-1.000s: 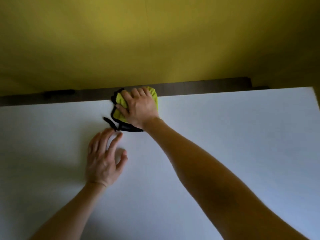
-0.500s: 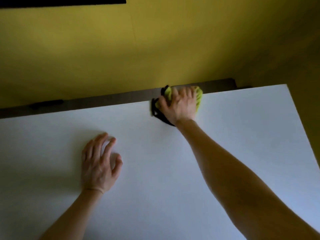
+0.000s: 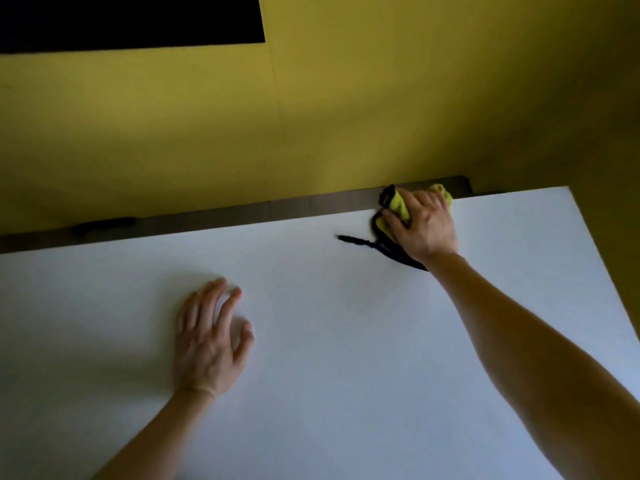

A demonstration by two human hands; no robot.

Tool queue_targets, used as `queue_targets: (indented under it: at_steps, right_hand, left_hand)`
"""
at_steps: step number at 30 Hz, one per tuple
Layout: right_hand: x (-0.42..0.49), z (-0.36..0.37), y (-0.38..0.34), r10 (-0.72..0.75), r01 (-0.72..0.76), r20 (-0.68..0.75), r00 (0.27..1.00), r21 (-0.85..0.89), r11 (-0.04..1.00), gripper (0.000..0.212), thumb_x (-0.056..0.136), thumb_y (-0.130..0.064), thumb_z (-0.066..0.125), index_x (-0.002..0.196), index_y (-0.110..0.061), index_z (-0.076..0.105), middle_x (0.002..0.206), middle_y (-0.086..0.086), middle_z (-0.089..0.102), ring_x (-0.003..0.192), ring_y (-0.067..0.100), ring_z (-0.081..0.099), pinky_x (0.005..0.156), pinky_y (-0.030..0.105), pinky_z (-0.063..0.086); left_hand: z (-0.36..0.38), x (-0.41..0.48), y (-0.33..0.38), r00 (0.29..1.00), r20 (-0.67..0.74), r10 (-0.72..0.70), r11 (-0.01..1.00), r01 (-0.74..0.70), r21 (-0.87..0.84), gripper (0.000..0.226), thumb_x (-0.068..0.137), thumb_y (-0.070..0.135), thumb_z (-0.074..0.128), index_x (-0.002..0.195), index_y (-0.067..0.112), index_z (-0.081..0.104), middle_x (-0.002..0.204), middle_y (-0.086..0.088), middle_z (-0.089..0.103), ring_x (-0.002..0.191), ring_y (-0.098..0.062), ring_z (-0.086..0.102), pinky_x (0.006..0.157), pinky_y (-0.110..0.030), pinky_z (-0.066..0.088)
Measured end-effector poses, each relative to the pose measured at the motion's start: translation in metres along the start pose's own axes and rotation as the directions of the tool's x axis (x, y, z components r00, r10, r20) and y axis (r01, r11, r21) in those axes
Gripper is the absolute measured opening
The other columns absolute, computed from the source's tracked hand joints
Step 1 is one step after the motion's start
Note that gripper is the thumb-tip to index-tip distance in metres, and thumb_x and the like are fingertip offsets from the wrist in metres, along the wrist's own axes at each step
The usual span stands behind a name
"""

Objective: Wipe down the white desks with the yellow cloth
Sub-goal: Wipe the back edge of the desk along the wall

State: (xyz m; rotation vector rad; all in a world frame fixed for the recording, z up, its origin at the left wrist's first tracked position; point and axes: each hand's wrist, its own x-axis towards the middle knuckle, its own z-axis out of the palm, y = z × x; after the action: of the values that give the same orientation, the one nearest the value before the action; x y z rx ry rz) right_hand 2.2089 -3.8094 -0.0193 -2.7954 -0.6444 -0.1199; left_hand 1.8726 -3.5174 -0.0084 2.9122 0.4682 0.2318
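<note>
A yellow wall (image 3: 346,116) rises behind the white desk (image 3: 346,358), with the cloth at the far edge.
The right hand (image 3: 427,226) grips the bunched yellow cloth (image 3: 398,204) near the desk's far right corner, beside the dark strip (image 3: 207,216). The left hand (image 3: 207,341) lies flat, fingers spread, well apart from it. This pass probably needs even pressure and overlapping strokes into the corner. The cloth is bright yellow with black edging, and a black strand (image 3: 356,241) trails left.

Yellow wall (image 3: 381,98) w/ black panel (image 3: 131,19) top left; dark strip (image 3: 207,216) at wall base.
</note>
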Motion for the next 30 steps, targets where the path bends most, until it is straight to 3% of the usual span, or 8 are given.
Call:
queue_targets:
  at_steps: [2, 5, 9, 11, 16, 21, 25, 30]
  right_hand:
    - [0.0, 0.002, 0.002, 0.117, -0.117, -0.004, 0.993, -0.07, 0.991, 0.054, 0.102, -0.057, 0.055, 0.132, -0.014, 0.069, 0.113, 0.019, 0.07, 0.117, 0.043, 0.058, 0.127, 0.054, 0.03]
    - [0.0, 0.016, -0.062, 0.231, -0.234, -0.035, 0.972, -0.115, 0.965, 0.048, 0.096, -0.053, 0.053, 0.115, -0.012, 0.07, 0.105, 0.022, 0.068, 0.111, 0.043, 0.06, 0.125, 0.06, 0.031]
    - [-0.013, 0.043, -0.184, -0.09, 0.089, 0.052, 0.995, 0.018, 0.996, 0.053, 0.1, -0.057, 0.049, 0.13, -0.018, 0.07, 0.108, 0.019, 0.07, 0.112, 0.041, 0.062, 0.123, 0.055, 0.033]
    - [-0.01, 0.046, -0.208, -0.143, 0.142, 0.042, 0.989, 0.044, 0.989, 0.05, 0.101, -0.057, 0.048, 0.127, -0.019, 0.07, 0.105, 0.016, 0.071, 0.107, 0.04, 0.063, 0.119, 0.053, 0.037]
    - [-0.006, 0.053, -0.201, -0.133, 0.134, -0.039, 0.99, 0.029, 0.991, 0.05, 0.101, -0.058, 0.051, 0.119, -0.017, 0.073, 0.101, 0.016, 0.071, 0.102, 0.041, 0.064, 0.114, 0.051, 0.042]
    - [-0.01, 0.049, -0.203, -0.109, 0.111, -0.038, 0.993, 0.057, 0.992, 0.057, 0.103, -0.059, 0.05, 0.13, -0.01, 0.061, 0.113, 0.017, 0.073, 0.115, 0.041, 0.065, 0.12, 0.053, 0.037]
    - [-0.011, 0.053, -0.202, -0.117, 0.115, -0.069, 0.991, -0.026, 0.993, 0.053, 0.106, -0.06, 0.046, 0.117, -0.012, 0.066, 0.109, 0.016, 0.069, 0.111, 0.041, 0.062, 0.124, 0.053, 0.032]
    - [-0.014, 0.056, -0.206, -0.026, 0.02, -0.088, 0.996, -0.073, 0.997, 0.057, 0.105, -0.06, 0.047, 0.116, -0.008, 0.068, 0.108, 0.021, 0.069, 0.109, 0.044, 0.062, 0.121, 0.057, 0.036]
  left_hand:
    - [0.002, 0.001, -0.001, 1.0, -0.017, 0.01, 1.0, -0.01, -0.008, 0.055, 0.096, 0.032, 0.062, 0.146, 0.01, 0.065, 0.163, -0.016, 0.05, 0.148, -0.042, 0.049, 0.124, -0.061, 0.036]
    - [0.005, 0.001, -0.004, 0.999, -0.029, 0.016, 1.0, -0.016, -0.018, 0.054, 0.096, 0.032, 0.063, 0.146, 0.01, 0.065, 0.163, -0.016, 0.05, 0.149, -0.041, 0.049, 0.124, -0.061, 0.035]
    - [0.006, 0.003, -0.004, 0.999, -0.027, 0.019, 0.999, -0.021, -0.043, 0.054, 0.095, 0.031, 0.064, 0.145, 0.011, 0.065, 0.163, -0.016, 0.05, 0.15, -0.041, 0.048, 0.124, -0.059, 0.035]
    - [0.005, 0.004, -0.003, 0.999, -0.035, 0.019, 0.999, -0.021, -0.04, 0.054, 0.095, 0.03, 0.065, 0.145, 0.011, 0.065, 0.162, -0.015, 0.051, 0.149, -0.04, 0.049, 0.124, -0.058, 0.035]
    - [0.005, 0.006, -0.003, 0.999, -0.038, 0.017, 1.0, -0.018, -0.015, 0.055, 0.095, 0.033, 0.064, 0.145, 0.012, 0.064, 0.162, -0.015, 0.051, 0.148, -0.04, 0.049, 0.124, -0.057, 0.034]
    - [0.0, 0.004, 0.002, 0.999, -0.049, 0.023, 0.999, -0.025, -0.025, 0.054, 0.096, 0.034, 0.062, 0.144, 0.011, 0.063, 0.16, -0.017, 0.052, 0.148, -0.04, 0.048, 0.123, -0.056, 0.035]
    - [0.0, 0.003, 0.0, 0.997, -0.076, 0.01, 0.994, -0.018, -0.107, 0.044, 0.098, 0.028, 0.061, 0.137, 0.008, 0.067, 0.153, -0.018, 0.057, 0.146, -0.04, 0.051, 0.121, -0.057, 0.038]
    - [-0.018, 0.001, -0.041, 0.978, -0.114, 0.173, 0.938, -0.198, -0.284, 0.023, 0.098, 0.017, 0.063, 0.116, 0.006, 0.072, 0.133, -0.013, 0.069, 0.137, -0.033, 0.062, 0.112, -0.05, 0.049]
